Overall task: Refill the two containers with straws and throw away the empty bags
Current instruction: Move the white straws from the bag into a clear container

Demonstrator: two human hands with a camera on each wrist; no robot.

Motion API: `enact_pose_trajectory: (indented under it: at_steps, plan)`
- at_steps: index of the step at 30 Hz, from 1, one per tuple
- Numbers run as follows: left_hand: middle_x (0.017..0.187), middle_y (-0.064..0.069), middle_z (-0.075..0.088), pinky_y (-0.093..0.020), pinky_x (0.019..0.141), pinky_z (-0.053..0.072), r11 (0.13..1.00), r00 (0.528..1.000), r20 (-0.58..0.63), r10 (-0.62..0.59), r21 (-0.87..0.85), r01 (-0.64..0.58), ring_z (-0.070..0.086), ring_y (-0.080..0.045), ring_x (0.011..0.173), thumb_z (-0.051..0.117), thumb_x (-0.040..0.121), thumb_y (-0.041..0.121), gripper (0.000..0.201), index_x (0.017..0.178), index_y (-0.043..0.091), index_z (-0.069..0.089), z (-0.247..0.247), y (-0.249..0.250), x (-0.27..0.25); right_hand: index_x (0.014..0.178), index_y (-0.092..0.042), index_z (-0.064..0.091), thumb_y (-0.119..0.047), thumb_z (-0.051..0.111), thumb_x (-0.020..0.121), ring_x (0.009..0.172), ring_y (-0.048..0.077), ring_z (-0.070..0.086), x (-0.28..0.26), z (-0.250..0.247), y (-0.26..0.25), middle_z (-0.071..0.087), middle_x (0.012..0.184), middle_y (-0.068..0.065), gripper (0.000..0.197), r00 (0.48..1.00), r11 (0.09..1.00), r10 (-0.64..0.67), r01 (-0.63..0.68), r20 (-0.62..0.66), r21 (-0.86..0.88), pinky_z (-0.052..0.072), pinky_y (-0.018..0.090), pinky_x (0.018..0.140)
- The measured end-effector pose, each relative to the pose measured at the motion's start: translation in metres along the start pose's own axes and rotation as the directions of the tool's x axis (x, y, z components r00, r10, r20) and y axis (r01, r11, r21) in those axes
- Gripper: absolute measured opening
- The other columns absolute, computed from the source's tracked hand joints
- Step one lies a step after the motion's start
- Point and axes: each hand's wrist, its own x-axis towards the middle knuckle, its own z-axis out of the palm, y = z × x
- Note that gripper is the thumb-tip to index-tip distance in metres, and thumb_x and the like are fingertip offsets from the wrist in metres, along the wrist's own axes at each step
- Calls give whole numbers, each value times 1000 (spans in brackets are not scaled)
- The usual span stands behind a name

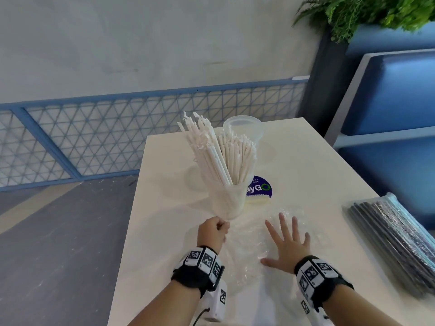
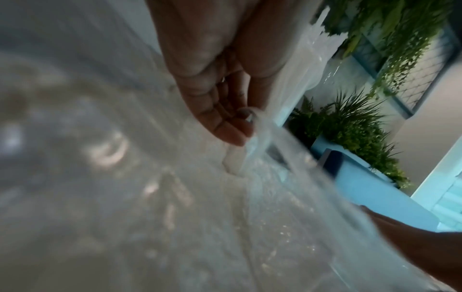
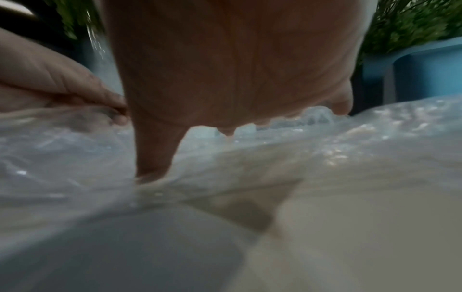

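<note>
A clear container (image 1: pixel 227 203) packed with white paper-wrapped straws (image 1: pixel 216 149) stands mid-table. Behind it is a second clear container (image 1: pixel 242 127), which looks empty. An empty clear plastic bag (image 1: pixel 249 241) lies crumpled on the white table (image 1: pixel 317 165) in front of the full container. My left hand (image 1: pixel 213 232) is curled and pinches the bag's left edge (image 2: pixel 260 126). My right hand (image 1: pixel 286 242) lies flat with fingers spread, pressing the bag (image 3: pixel 325 150) down. A sealed bag of black straws (image 1: pixel 395 241) lies at the table's right edge.
A round blue sticker (image 1: pixel 260 188) is on the table beside the full container. A blue bench (image 1: pixel 395 95) and a planter with green ferns (image 1: pixel 367 12) stand to the right. A blue mesh railing (image 1: pixel 141 130) runs behind; grey floor lies left.
</note>
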Motion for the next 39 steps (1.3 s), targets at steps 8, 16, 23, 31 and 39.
enact_pose_trajectory:
  at_steps: [8, 16, 23, 31, 39]
  plan:
    - [56, 2, 50, -23, 57, 52, 996, 998, -65, -26, 80, 31, 50, -11, 45, 54, 86, -1, 17, 74, 11, 57, 4, -6, 7, 141, -40, -21, -78, 33, 76, 142, 28, -21, 0, 8, 40, -33, 150, -13, 92, 987, 997, 31, -42, 157, 70, 17, 68, 105]
    - [66, -2, 58, -17, 53, 45, 979, 977, -153, -148, 120, 167, 59, -17, 60, 53, 88, 5, 9, 84, 8, 60, 3, -8, 13, 145, -39, 3, -58, 29, 91, 137, 26, 19, -3, -8, 58, 6, 156, -10, 63, 995, 995, 68, -73, 77, 70, 40, 48, 103]
    - [146, -9, 31, -46, 112, 16, 447, 906, 271, 326, 800, -400, 25, -28, 135, 52, 89, 42, 59, 138, 15, 33, 28, 44, -24, 147, -24, 7, -61, 52, 80, 143, 32, 4, -14, -21, 39, -4, 157, 7, 88, 998, 981, 33, -44, -61, -191, 26, 55, 108]
    - [153, -9, -31, -58, 113, -8, 436, 832, 516, -202, 808, -395, -30, -33, 139, 48, 81, 64, 99, 147, 24, -15, 64, -7, -22, 126, -25, -38, -86, 26, 63, 123, 28, -42, 3, -2, 10, -50, 132, 1, 109, 988, 976, -143, 151, 63, -158, -8, 63, 109]
    - [149, 1, -39, -55, 114, -11, 491, 828, 530, -185, 779, -389, -34, -26, 138, 56, 57, 82, 134, 143, 19, -26, 65, -18, -16, 127, -31, -36, -91, -8, 37, 125, 17, -40, 19, 14, -3, -44, 138, -8, 112, 941, 933, -303, 325, 147, -155, -11, 58, 111]
